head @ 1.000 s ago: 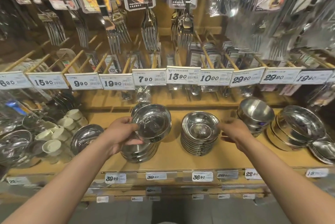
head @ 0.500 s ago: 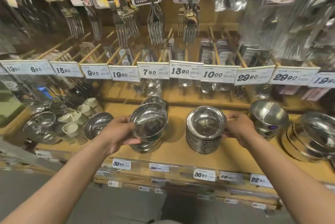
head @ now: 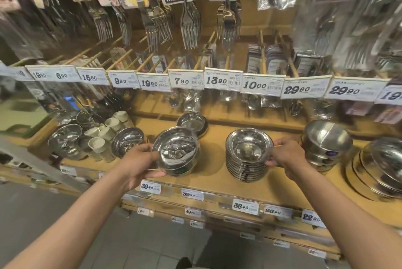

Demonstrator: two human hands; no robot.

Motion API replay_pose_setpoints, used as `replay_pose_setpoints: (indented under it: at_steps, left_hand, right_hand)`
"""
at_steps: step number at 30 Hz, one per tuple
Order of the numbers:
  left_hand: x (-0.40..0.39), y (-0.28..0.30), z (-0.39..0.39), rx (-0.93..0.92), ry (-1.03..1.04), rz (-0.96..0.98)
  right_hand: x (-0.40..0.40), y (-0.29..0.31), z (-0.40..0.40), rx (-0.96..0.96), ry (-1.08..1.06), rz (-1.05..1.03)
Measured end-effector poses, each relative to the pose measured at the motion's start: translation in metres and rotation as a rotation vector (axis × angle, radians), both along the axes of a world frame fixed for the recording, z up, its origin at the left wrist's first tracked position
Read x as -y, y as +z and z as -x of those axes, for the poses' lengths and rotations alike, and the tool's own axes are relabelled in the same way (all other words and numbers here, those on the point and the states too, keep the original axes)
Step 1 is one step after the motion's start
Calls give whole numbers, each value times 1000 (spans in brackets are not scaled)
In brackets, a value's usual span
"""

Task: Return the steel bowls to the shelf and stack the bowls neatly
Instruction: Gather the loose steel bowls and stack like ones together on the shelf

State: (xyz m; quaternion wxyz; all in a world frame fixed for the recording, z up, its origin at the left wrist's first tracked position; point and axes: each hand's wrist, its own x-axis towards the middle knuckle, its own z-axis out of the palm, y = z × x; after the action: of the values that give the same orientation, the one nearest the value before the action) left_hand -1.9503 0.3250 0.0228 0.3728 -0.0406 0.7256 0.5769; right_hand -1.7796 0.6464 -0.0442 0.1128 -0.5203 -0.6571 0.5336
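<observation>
Now the left hand w/ curled fingers grips a shiny round steel bowl, prob. to set it down straight on the wooden shelf. Right hand pinches the stack of shiny rimmed steel bowls beside it, prob. to tidy it. Farther back, a low steel bowl pile.

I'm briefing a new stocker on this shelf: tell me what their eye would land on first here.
First the shiny steel bowl gripped by the left hand at centre, over the front of the wooden shelf. Next, just to its right, the tall stack of shallow bowls that the right hand holds at its side. Above both runs the row of white price tags, with packaged forks hanging overhead.
</observation>
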Motion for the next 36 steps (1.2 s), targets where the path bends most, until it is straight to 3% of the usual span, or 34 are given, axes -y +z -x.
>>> replay_pose_setpoints:
  at_steps: [6, 9, 15, 20, 27, 31, 36]
  left_hand:
    - [6, -2, -7, -3, 15, 4]
    - [11, -1, -6, -12, 15, 7]
    - [22, 4, 9, -76, 47, 18]
    - [39, 4, 33, -57, 97, 0]
    - [63, 5, 82, -42, 57, -7]
    - [71, 9, 116, -43, -54, -6]
    - [87, 5, 172, -181, -99, 53]
  right_hand:
    - [4, 8, -8, 75, 32, -28]
    - [7, 21, -12, 165, 51, -192]
    - [30, 50, 1, 27, 142, -367]
    - [62, 76, 36, -167, 283, -189]
    - [153, 90, 108, -199, 498, 280]
    - [202, 80, 146, -231, 563, 349]
    - [236, 68, 194, -262, 461, 385]
